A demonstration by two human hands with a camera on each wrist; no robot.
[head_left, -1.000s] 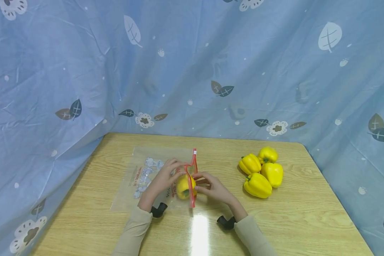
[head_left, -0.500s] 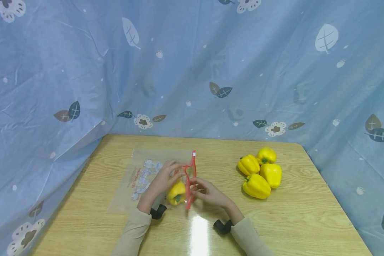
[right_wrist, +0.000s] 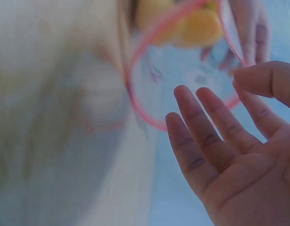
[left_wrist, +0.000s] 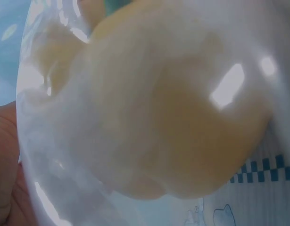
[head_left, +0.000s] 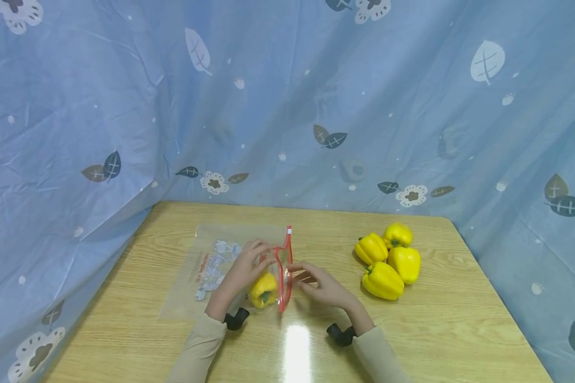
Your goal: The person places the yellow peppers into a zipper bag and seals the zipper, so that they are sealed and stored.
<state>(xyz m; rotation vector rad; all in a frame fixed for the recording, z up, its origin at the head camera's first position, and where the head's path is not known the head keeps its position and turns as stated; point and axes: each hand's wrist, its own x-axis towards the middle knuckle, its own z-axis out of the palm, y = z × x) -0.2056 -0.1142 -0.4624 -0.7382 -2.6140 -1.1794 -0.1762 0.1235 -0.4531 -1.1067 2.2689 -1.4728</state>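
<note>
Yellow and shiny, one pepper (head_left: pixel 263 290) lies inside the clear bag (head_left: pixel 215 266), just in from its red edge (head_left: pixel 281 287). The left hand (head_left: pixel 245 266) pinches the bag near that edge, so the mouth gapes. The right hand (head_left: pixel 325 287) is loose and holds nothing, its fingers by the mouth. It would seem best to pinch softly, hold the mouth wide and nudge the pepper deeper to make room. Four more peppers (head_left: pixel 382 281) sit bunched on the counter (head_left: pixel 465 324), off to the right.
</note>
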